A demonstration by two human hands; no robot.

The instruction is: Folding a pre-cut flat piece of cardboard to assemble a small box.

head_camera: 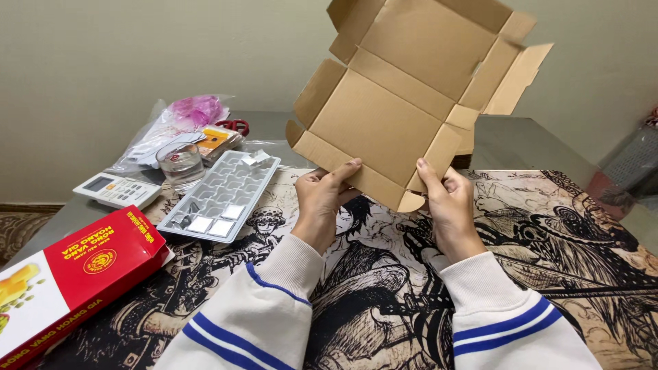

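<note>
Head view. Both hands raise a flattened brown cardboard box blank point(404, 96), unfolded, flaps spread, tilted upright in the upper centre of the frame. Left hand point(327, 195) grasps its lower edge, thumb across the front face. Right hand point(447, 199) grasps the lower right corner flap, thumb pressed on the cardboard. Sleeves white with blue stripes.

Below: table mat point(548, 260) printed with black comic-style drawings. Left of centre: clear plastic compartment tray point(223, 195), a few foil-covered cells at its near end. Upper left: glass of water point(180, 164), white remote control point(116, 190), plastic bag point(185, 120) with pink contents. Lower left corner: red and white carton point(68, 281).
</note>
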